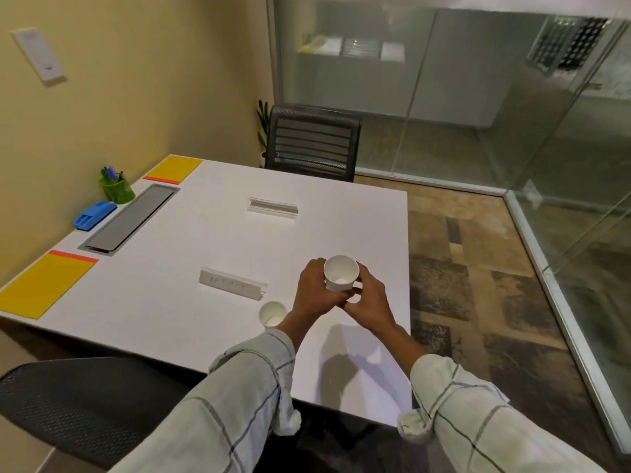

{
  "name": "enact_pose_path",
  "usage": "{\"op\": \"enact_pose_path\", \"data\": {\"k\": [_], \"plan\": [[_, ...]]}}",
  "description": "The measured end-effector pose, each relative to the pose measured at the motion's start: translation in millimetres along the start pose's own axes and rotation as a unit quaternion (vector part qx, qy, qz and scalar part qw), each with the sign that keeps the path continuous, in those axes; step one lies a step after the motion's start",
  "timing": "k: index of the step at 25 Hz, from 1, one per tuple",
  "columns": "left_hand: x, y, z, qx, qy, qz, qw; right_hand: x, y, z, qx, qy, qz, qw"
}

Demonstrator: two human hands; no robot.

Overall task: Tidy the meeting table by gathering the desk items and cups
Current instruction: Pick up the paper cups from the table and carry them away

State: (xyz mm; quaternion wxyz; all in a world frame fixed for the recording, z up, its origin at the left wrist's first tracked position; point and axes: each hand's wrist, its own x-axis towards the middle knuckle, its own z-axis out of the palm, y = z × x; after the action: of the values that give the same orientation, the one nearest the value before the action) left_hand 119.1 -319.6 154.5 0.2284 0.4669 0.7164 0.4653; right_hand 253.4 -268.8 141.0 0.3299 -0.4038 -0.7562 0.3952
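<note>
White paper cup (pixel 340 273) held above the white counter (pixel 191 233), left hand (pixel 316 290) and right hand (pixel 367 298) both curled around its base, second paper cup (pixel 272 313) standing just left of the left wrist, near a name placard (pixel 232 283)

1. Second paper cup (pixel 272 313) at 6 o'clock on the counter (pixel 211 233): near side hidden behind left wrist.
2. Held paper cup (pixel 340 273): lower wall and base covered by fingers of left hand (pixel 316 291) and right hand (pixel 367 300); grip contact under the cup not visible.
3. Near name card (pixel 232 284): handwriting too faint to read.
4. Yellow pad (pixel 41 286) at 9 o'clock: left corner cut by frame edge.
5. Pen holder (pixel 117 189) at 10 o'clock: pen count too small to tell.
6. Near chair (pixel 85 404): cut off at left edge.
</note>
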Motion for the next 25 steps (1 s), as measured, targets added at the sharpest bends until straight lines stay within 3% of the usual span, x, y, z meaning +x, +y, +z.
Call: {"op": "enact_pose_path", "data": {"k": [9, 16, 25], "plan": [[-15, 88, 137, 0.008, 0.013, 0.026, 1.000, -12, 73, -144, 0.031, 0.003, 0.012, 0.999], [6, 148, 240, -0.019, -0.066, 0.062, 0.996, -12, 121, -268, 0.004, 0.064, 0.023, 0.998], [105, 163, 338, -0.066, -0.135, 0.069, 0.986, 71, 203, -331, -0.006, 0.102, 0.063, 0.993]]}}
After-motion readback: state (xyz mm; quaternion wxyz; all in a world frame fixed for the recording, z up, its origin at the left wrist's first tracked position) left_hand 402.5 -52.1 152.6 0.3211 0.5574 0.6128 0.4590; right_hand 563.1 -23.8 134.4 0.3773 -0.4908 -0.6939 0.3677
